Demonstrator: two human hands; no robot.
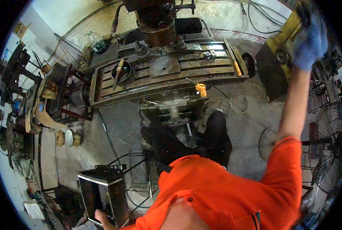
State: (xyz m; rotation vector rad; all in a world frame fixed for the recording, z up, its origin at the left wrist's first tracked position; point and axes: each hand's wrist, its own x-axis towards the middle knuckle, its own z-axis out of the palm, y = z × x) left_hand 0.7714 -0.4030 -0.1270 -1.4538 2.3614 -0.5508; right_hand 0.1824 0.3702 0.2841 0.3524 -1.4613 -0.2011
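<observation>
My right hand (pixel 310 44), in a blue glove, is raised far to the upper right beside a yellow-green machine cabinet (pixel 280 55). Its fingers are smeared, so their grip cannot be made out. Low at the left, my bare left hand (pixel 100 216) has its fingers curled in front of a dark box-shaped cabinet (pixel 109 195); what they hold, if anything, is hidden. Ahead stands a milling machine with a slotted table (pixel 201 73). A flat metal plate (pixel 164 66) lies on it under the spindle head (pixel 158 32).
On the table's left sits a dark bowl (pixel 128 73) with a brush (pixel 118 73) across it. A yellow-handled tool (pixel 237 69) lies at the right end; a yellow grip (pixel 200 90) is at the front edge. Coiled hose (pixel 238 101) and a fan (pixel 328 149) are at the right.
</observation>
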